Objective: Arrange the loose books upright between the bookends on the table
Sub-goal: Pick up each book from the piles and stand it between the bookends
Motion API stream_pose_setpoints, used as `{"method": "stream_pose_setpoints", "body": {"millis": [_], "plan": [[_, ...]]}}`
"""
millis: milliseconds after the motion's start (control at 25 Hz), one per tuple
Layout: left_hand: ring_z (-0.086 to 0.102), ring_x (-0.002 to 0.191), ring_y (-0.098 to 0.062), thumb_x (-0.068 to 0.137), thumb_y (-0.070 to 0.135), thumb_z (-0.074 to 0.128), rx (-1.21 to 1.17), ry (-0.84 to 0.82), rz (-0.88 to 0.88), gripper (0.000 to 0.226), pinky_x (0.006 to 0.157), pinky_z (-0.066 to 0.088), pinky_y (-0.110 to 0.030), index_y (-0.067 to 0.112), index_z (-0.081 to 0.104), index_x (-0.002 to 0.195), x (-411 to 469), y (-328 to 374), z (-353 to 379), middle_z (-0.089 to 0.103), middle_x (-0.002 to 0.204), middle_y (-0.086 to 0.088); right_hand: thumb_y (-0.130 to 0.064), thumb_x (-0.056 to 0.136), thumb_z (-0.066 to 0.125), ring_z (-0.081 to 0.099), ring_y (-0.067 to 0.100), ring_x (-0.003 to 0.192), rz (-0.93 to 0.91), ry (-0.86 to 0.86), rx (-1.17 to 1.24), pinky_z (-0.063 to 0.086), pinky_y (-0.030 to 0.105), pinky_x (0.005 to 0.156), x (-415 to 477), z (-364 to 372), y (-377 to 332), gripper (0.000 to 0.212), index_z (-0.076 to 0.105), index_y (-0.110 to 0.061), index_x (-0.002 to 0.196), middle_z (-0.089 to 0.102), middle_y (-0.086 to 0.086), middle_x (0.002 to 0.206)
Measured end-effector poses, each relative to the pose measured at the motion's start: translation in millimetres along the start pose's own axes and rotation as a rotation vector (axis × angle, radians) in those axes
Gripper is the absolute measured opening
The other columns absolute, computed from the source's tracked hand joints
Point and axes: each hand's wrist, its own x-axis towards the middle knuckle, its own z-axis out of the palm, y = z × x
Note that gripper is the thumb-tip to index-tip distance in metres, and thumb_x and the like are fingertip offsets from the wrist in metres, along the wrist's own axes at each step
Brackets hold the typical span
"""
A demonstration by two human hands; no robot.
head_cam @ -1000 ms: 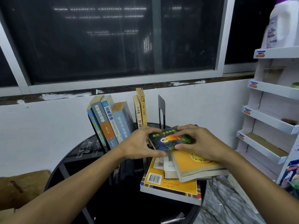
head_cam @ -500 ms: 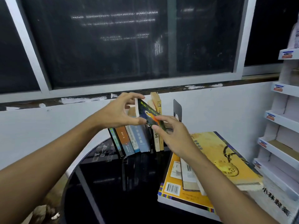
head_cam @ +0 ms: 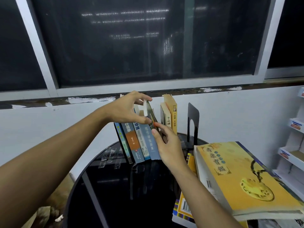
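Observation:
A small dark green book stands nearly upright, edge toward me, above the gap in the row. My left hand pinches it by top and bottom edge. My right hand touches its lower edge with the fingertips, fingers spread. To its left several blue and orange books lean leftward. Two cream-yellow books stand to its right. The black right bookend stands apart from them. The left bookend is hidden behind the leaning books.
A stack of loose books lies flat at the right of the round black table, topped by a thick yellow book. White shelves stand at the far right. A white wall and dark window run behind.
The green book was lifted off the flat stack, carried left and up to the row, and turned from flat to nearly upright. My right hand slid down to its lower edge.

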Motion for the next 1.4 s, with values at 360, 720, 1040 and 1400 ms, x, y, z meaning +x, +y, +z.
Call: {"method": "stream_pose_setpoints", "body": {"millis": [360,720,1040,1400], "plan": [[0.048,0.131,-0.017,0.075,0.059,0.080,0.325,-0.152,0.020,0.085,0.106,0.038,-0.030,0.025,0.049,0.147,36,-19,37,0.049,0.143,0.001,-0.029,0.103,0.060,0.058,0.011,0.127,0.110,0.049,-0.041,0.051,0.042,0.108,4,12,49,0.037,0.062,-0.019,0.139,0.063,-0.003,0.135],[0.033,0.146,-0.025,0.078,0.073,0.066,0.610,-0.276,0.009,0.097,0.118,0.030,-0.044,0.018,0.042,0.153,49,-19,69,0.043,0.156,-0.004,-0.021,0.106,0.056,0.062,0.018,0.121,0.174,0.064,-0.135,0.052,0.040,0.105,-3,14,62,0.035,0.064,-0.015,0.139,0.071,0.004,0.125],[0.017,0.153,-0.014,0.085,0.072,0.058,0.759,-0.046,0.036,0.060,0.109,-0.006,-0.075,0.040,0.059,0.136,34,-29,94,0.040,0.156,0.013,-0.018,0.107,0.050,0.044,0.027,0.143,0.234,-0.024,-0.246,0.041,0.045,0.117,-3,20,67,0.043,0.051,-0.019,0.150,0.054,0.009,0.150],[-0.013,0.156,-0.023,0.089,0.061,0.063,0.796,0.099,-0.002,0.036,0.109,-0.006,-0.078,0.046,0.069,0.121,14,-21,118,0.013,0.169,0.009,-0.009,0.104,0.052,0.042,0.026,0.144,0.332,-0.132,-0.272,0.037,0.033,0.117,-5,18,64,0.051,0.043,-0.019,0.154,0.049,0.006,0.152]]}}
